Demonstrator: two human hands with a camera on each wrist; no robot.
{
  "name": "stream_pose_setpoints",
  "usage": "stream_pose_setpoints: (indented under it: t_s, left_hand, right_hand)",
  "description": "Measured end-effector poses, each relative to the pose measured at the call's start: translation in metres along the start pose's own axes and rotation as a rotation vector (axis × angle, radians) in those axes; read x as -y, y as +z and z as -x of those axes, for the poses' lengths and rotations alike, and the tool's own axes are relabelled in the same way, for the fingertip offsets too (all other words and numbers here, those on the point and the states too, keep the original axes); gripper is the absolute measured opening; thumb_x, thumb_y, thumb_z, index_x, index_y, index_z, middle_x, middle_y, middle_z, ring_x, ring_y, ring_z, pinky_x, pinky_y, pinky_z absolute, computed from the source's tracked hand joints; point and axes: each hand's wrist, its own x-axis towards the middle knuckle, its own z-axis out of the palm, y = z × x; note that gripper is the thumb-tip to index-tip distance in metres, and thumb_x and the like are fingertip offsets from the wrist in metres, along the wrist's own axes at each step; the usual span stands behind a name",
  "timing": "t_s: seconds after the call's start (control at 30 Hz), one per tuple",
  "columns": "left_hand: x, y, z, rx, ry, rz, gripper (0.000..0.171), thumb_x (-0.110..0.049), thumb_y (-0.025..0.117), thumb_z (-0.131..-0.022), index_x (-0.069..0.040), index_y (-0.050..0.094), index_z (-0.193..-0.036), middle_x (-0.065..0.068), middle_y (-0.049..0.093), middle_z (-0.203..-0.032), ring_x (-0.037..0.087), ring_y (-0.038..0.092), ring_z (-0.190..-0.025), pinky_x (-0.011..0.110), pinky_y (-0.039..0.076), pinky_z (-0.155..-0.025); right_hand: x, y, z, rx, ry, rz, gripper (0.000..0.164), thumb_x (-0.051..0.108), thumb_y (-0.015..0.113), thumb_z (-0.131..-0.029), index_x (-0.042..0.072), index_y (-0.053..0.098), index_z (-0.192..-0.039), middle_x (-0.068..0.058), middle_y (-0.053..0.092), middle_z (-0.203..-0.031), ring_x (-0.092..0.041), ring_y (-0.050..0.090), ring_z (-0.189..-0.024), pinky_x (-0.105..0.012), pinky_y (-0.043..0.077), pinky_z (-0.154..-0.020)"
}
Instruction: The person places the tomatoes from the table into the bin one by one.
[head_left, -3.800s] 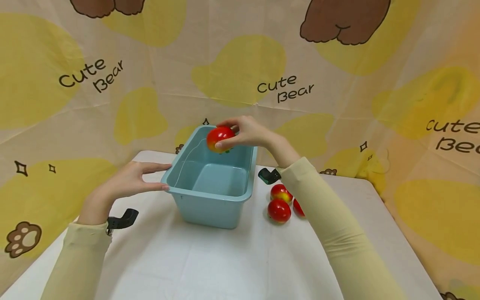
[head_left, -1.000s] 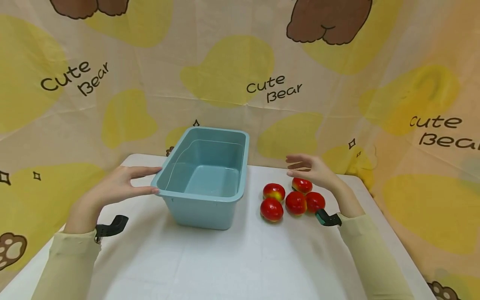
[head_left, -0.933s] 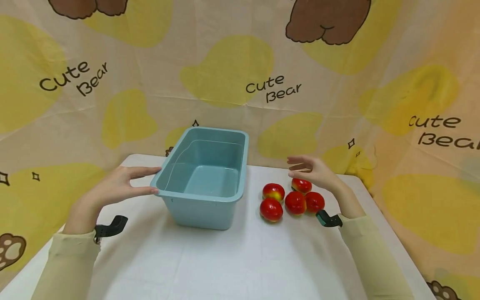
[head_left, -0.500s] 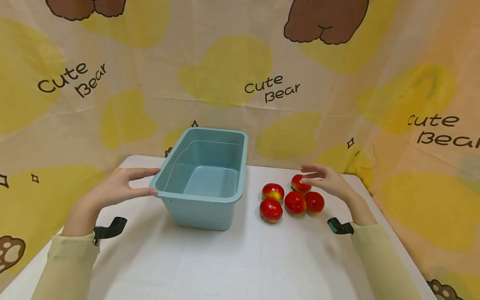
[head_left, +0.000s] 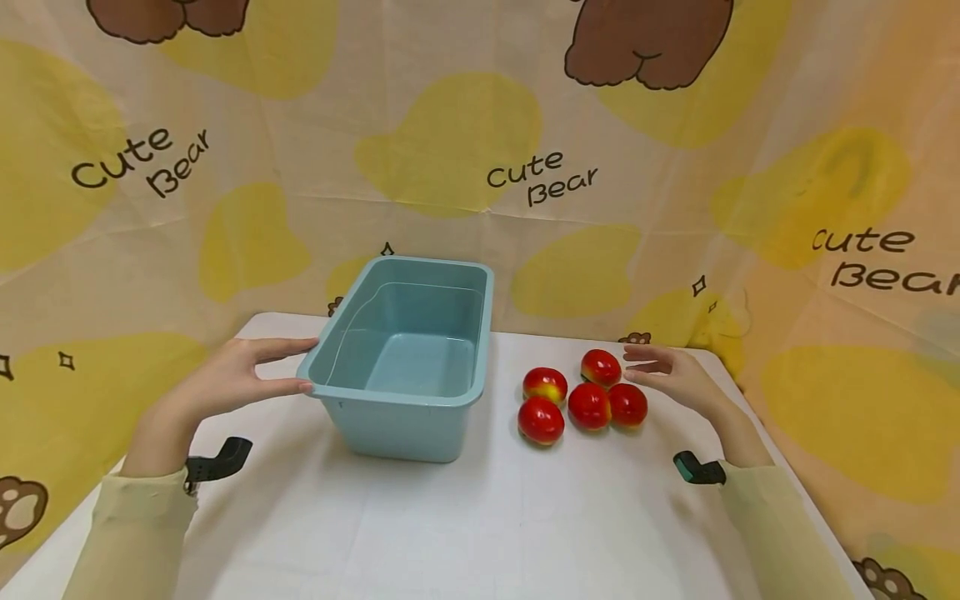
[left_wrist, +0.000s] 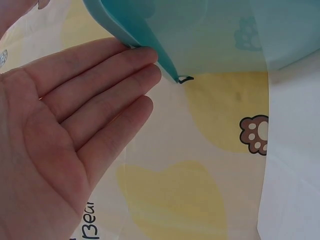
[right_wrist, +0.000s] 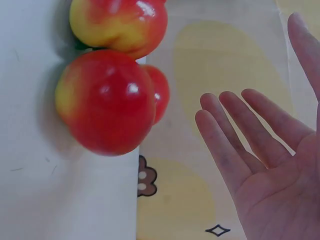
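Note:
A light blue plastic basin point(head_left: 405, 429) stands on the white table with nothing inside. My left hand point(head_left: 225, 379) is at its left rim, thumb and fingers straight, the fingertips touching the edge. In the left wrist view the long fingers point(left_wrist: 107, 95) lie side by side against the basin's rim point(left_wrist: 112, 27). To the basin's right sit several shiny red apples with yellow patches, among them a front apple point(head_left: 541, 420) and a back apple point(head_left: 601, 367). My right hand point(head_left: 678, 379) hovers just right of the back apple, fingers extended and holding nothing; the right wrist view shows its bare palm point(right_wrist: 285, 185).
A white cloth covers the table point(head_left: 450, 533). Behind it hangs a beige and yellow curtain point(head_left: 450, 142) printed with bears and lettering, close to the basin's far end. Each wrist wears a black strap, such as the right wrist strap point(head_left: 699, 468).
Earlier my right hand held an apple over the basin. It has let go and moved right, first above the apple group, then lower beside it. The left hand stays at the rim.

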Motion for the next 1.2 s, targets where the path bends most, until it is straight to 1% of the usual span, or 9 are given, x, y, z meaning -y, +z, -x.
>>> stream_pose_setpoints:
  t_s: [0.07, 0.13, 0.3, 0.4, 0.57, 0.87, 1.0, 1.1, 1.2]
  left_hand:
    - [0.000, 0.000, 0.000, 0.001, -0.001, 0.003, 0.062, -0.048, 0.071, -0.080, -0.023, 0.054, -0.135, 0.006, 0.059, -0.132, 0.030, 0.052, -0.124, 0.052, 0.043, -0.098]
    - [0.000, 0.000, 0.000, -0.001, 0.001, 0.002, 0.062, -0.048, 0.072, -0.080, -0.023, 0.054, -0.135, 0.006, 0.059, -0.132, 0.030, 0.051, -0.124, 0.052, 0.043, -0.098]
    - [0.001, 0.000, 0.000, -0.002, 0.009, -0.007, 0.063, -0.048, 0.071, -0.080, -0.023, 0.054, -0.135, 0.006, 0.059, -0.132, 0.029, 0.052, -0.124, 0.051, 0.043, -0.097]
    - [0.001, 0.000, 0.000, -0.002, 0.014, -0.009, 0.063, -0.048, 0.071, -0.081, -0.022, 0.054, -0.135, 0.006, 0.059, -0.132, 0.029, 0.053, -0.123, 0.051, 0.044, -0.097]
    - [0.000, 0.000, 0.001, -0.007, 0.016, -0.011, 0.063, -0.048, 0.071, -0.080, -0.022, 0.055, -0.135, 0.005, 0.059, -0.132, 0.028, 0.053, -0.123, 0.051, 0.043, -0.097]
    - [0.000, 0.000, 0.002, -0.012, 0.012, -0.019, 0.062, -0.049, 0.071, -0.080, -0.023, 0.055, -0.135, 0.005, 0.059, -0.132, 0.028, 0.052, -0.124, 0.050, 0.043, -0.097]
    - [0.000, 0.000, 0.002, -0.011, 0.008, -0.017, 0.063, -0.049, 0.071, -0.080, -0.023, 0.055, -0.135, 0.005, 0.059, -0.132, 0.028, 0.051, -0.124, 0.051, 0.043, -0.098]
    - [0.000, 0.000, 0.002, -0.008, 0.001, -0.013, 0.063, -0.049, 0.071, -0.080, -0.023, 0.055, -0.135, 0.005, 0.059, -0.132, 0.029, 0.050, -0.125, 0.051, 0.043, -0.098]
    - [0.000, 0.000, 0.002, -0.006, 0.001, -0.009, 0.063, -0.049, 0.072, -0.080, -0.023, 0.054, -0.135, 0.005, 0.059, -0.133, 0.029, 0.050, -0.125, 0.052, 0.043, -0.098]
  right_hand:
    - [-0.009, 0.000, 0.001, -0.005, -0.001, 0.002, 0.054, 0.036, 0.063, -0.091, 0.009, 0.050, -0.135, -0.017, 0.058, -0.131, -0.034, 0.059, -0.114, -0.041, 0.055, -0.089]
    - [-0.014, 0.000, 0.003, -0.013, -0.001, 0.001, 0.054, 0.037, 0.064, -0.090, 0.009, 0.051, -0.135, -0.017, 0.057, -0.131, -0.034, 0.060, -0.113, -0.041, 0.055, -0.089]
    - [-0.026, 0.001, 0.007, -0.019, 0.041, -0.003, 0.055, 0.040, 0.064, -0.089, 0.010, 0.052, -0.135, -0.015, 0.056, -0.133, -0.035, 0.060, -0.113, -0.050, 0.051, -0.093]
    - [-0.033, 0.002, 0.009, -0.014, 0.057, -0.006, 0.055, 0.040, 0.063, -0.090, 0.010, 0.052, -0.134, -0.016, 0.056, -0.133, -0.036, 0.060, -0.114, -0.053, 0.048, -0.095]
    - [-0.044, 0.004, 0.013, -0.014, 0.076, -0.023, 0.055, 0.040, 0.062, -0.091, 0.009, 0.051, -0.135, -0.016, 0.056, -0.133, -0.036, 0.058, -0.115, -0.054, 0.047, -0.097]
    - [-0.060, 0.007, 0.020, -0.008, 0.121, -0.021, 0.057, 0.041, 0.060, -0.092, 0.009, 0.048, -0.137, -0.017, 0.054, -0.135, -0.039, 0.056, -0.117, -0.054, 0.048, -0.095]
    - [-0.063, 0.009, 0.022, -0.003, 0.137, -0.034, 0.058, 0.041, 0.060, -0.092, 0.007, 0.047, -0.138, -0.017, 0.054, -0.135, -0.038, 0.056, -0.117, -0.048, 0.051, -0.094]
    - [-0.064, 0.012, 0.023, 0.001, 0.130, -0.045, 0.059, 0.039, 0.060, -0.092, 0.004, 0.047, -0.137, -0.019, 0.054, -0.134, -0.037, 0.057, -0.115, -0.042, 0.053, -0.092]
    - [-0.065, 0.015, 0.025, 0.003, 0.129, -0.050, 0.059, 0.038, 0.061, -0.092, 0.002, 0.048, -0.137, -0.019, 0.054, -0.134, -0.036, 0.058, -0.114, -0.038, 0.054, -0.090]
